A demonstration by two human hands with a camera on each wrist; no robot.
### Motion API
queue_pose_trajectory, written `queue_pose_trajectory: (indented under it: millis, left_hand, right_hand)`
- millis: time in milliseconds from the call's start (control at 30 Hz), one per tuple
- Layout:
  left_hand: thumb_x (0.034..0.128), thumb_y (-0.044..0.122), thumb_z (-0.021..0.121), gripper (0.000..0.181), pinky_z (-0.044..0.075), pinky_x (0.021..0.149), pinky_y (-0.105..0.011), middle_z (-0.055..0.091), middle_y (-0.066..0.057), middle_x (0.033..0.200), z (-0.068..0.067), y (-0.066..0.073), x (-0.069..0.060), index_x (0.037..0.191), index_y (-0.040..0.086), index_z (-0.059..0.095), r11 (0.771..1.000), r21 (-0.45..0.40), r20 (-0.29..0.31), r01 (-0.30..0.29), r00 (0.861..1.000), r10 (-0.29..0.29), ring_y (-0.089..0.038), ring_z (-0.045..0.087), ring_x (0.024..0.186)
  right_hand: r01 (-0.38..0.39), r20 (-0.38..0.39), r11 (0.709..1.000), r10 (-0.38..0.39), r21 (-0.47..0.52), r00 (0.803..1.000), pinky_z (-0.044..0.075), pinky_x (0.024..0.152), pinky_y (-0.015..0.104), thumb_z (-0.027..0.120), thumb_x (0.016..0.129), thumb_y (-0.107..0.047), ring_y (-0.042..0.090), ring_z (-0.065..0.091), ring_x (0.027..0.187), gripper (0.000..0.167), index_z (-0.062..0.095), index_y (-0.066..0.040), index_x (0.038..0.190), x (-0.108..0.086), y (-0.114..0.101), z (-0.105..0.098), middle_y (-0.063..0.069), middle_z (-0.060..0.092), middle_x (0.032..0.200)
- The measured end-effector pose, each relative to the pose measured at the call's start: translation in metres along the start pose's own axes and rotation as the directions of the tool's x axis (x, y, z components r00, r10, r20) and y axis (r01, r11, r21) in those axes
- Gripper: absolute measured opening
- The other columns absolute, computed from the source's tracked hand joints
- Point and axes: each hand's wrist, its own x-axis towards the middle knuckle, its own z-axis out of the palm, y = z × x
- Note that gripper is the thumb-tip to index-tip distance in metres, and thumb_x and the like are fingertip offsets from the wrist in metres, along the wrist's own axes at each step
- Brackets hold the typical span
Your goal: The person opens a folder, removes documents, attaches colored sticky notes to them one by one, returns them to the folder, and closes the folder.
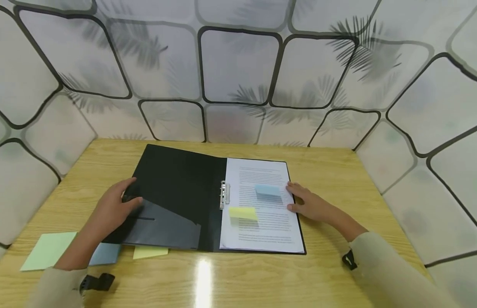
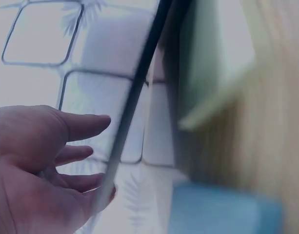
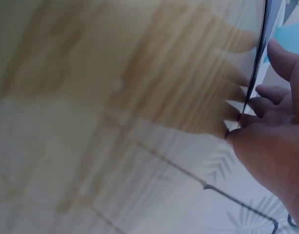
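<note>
A black folder [image 1: 177, 179] lies spread on the table, with printed sheets [image 1: 261, 239] on its right side by a metal clip [image 1: 225, 194]. A blue sticky note [image 1: 267, 190] and a yellow sticky note [image 1: 243, 213] are on the top page. My left hand [image 1: 114, 209] is at the left cover's outer edge, thumb over the cover; in the left wrist view the fingers [image 2: 88, 183] are relaxed and meet the edge. At the right edge of the folder, my right hand [image 1: 309, 205] touches the side with loose fingers [image 3: 266, 105], not curled around it.
Left of the folder lie a green sticky pad [image 1: 50, 250] and a blue one [image 1: 109, 253], the latter partly behind my left wrist. A yellow pad [image 1: 150, 251] sticks out from under the folder's lower edge. Patterned walls [image 1: 238, 64] enclose the wooden table [image 1: 261, 282].
</note>
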Motion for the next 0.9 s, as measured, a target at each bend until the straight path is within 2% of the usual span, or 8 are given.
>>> queue_pose_trajectory:
  millis: [267, 367, 467, 567, 667, 767, 833, 900]
  left_hand:
    - [0.1057, 0.036, 0.053, 0.071, 0.051, 0.087, -0.057, 0.027, -0.041, 0.153, -0.005, -0.02, -0.02, 0.158, -0.001, 0.023, 0.992, -0.004, 0.092, 0.129, 0.988, -0.128, -0.059, 0.044, 0.128]
    - [0.1074, 0.035, 0.049, 0.065, 0.054, 0.079, -0.042, 0.025, -0.037, 0.157, -0.011, -0.017, -0.028, 0.16, 0.005, 0.025, 0.987, -0.1, 0.083, 0.129, 0.989, -0.121, -0.052, 0.051, 0.122]
    - [0.1081, 0.038, 0.046, 0.062, 0.053, 0.077, -0.026, 0.019, -0.028, 0.164, -0.019, -0.009, -0.036, 0.162, 0.016, 0.024, 0.957, -0.269, 0.062, 0.104, 0.994, -0.091, -0.029, 0.053, 0.127]
    - [0.1083, 0.038, 0.045, 0.059, 0.045, 0.088, -0.011, 0.011, -0.009, 0.17, -0.024, 0.003, -0.043, 0.162, 0.027, 0.023, 0.898, -0.438, 0.032, 0.036, 0.999, -0.025, -0.02, 0.031, 0.149]
    - [0.1096, 0.028, 0.045, 0.055, 0.035, 0.096, -0.004, 0.011, 0.005, 0.17, -0.021, 0.019, -0.05, 0.161, 0.028, 0.026, 0.784, -0.617, -0.009, -0.065, 0.997, 0.075, -0.015, 0.002, 0.157]
    - [0.1095, 0.014, 0.043, 0.053, 0.038, 0.101, -0.008, 0.018, 0.005, 0.168, -0.014, 0.037, -0.055, 0.16, 0.019, 0.03, 0.65, -0.743, -0.062, -0.159, 0.984, 0.17, -0.005, 0.014, 0.154]
    - [0.1092, 0.01, 0.042, 0.052, 0.043, 0.101, -0.01, 0.019, 0.002, 0.167, -0.009, 0.049, -0.058, 0.16, 0.016, 0.031, 0.616, -0.759, -0.093, -0.21, 0.972, 0.217, -0.001, 0.023, 0.15]
    - [0.1087, 0.009, 0.042, 0.052, 0.043, 0.101, -0.01, 0.022, 0.001, 0.167, -0.004, 0.061, -0.06, 0.16, 0.016, 0.031, 0.631, -0.732, -0.127, -0.256, 0.962, 0.242, 0.001, 0.028, 0.146]
  right_hand:
    - [-0.018, -0.008, 1.0, 0.018, 0.009, 1.0, 0.016, 0.121, 0.061, 0.063, 0.099, -0.044, 0.041, 0.012, 0.154, 0.079, 0.03, -0.003, 0.158, 0.0, 0.006, -0.001, 0.017, 0.018, 0.167]
    - [-0.015, -0.002, 1.0, 0.015, 0.01, 1.0, 0.016, 0.122, 0.061, 0.062, 0.099, -0.045, 0.04, 0.011, 0.155, 0.079, 0.03, -0.004, 0.158, 0.001, 0.006, -0.001, 0.015, 0.018, 0.168]
    - [-0.012, -0.003, 1.0, 0.012, 0.009, 1.0, 0.016, 0.122, 0.06, 0.063, 0.099, -0.044, 0.039, 0.011, 0.155, 0.079, 0.03, -0.005, 0.158, 0.001, 0.005, -0.001, 0.014, 0.018, 0.168]
    - [-0.006, -0.01, 1.0, 0.006, 0.001, 1.0, 0.016, 0.121, 0.061, 0.062, 0.098, -0.045, 0.04, 0.012, 0.155, 0.079, 0.03, -0.005, 0.158, 0.001, 0.005, -0.002, 0.015, 0.019, 0.168]
    - [0.001, -0.016, 1.0, -0.001, -0.008, 1.0, 0.017, 0.121, 0.061, 0.062, 0.099, -0.045, 0.041, 0.012, 0.154, 0.079, 0.03, -0.004, 0.158, 0.001, 0.005, -0.001, 0.016, 0.019, 0.167]
    - [-0.007, -0.016, 1.0, 0.007, -0.008, 1.0, 0.017, 0.122, 0.06, 0.062, 0.099, -0.044, 0.039, 0.012, 0.155, 0.078, 0.03, -0.005, 0.158, 0.0, 0.005, -0.001, 0.014, 0.019, 0.168]
    - [-0.009, -0.017, 1.0, 0.009, -0.01, 1.0, 0.017, 0.122, 0.061, 0.062, 0.099, -0.044, 0.04, 0.012, 0.155, 0.078, 0.031, -0.005, 0.158, -0.001, 0.005, -0.001, 0.015, 0.019, 0.168]
    - [-0.014, -0.017, 1.0, 0.013, -0.005, 1.0, 0.016, 0.122, 0.061, 0.063, 0.099, -0.043, 0.04, 0.012, 0.155, 0.077, 0.031, -0.005, 0.158, -0.001, 0.004, -0.001, 0.015, 0.019, 0.168]
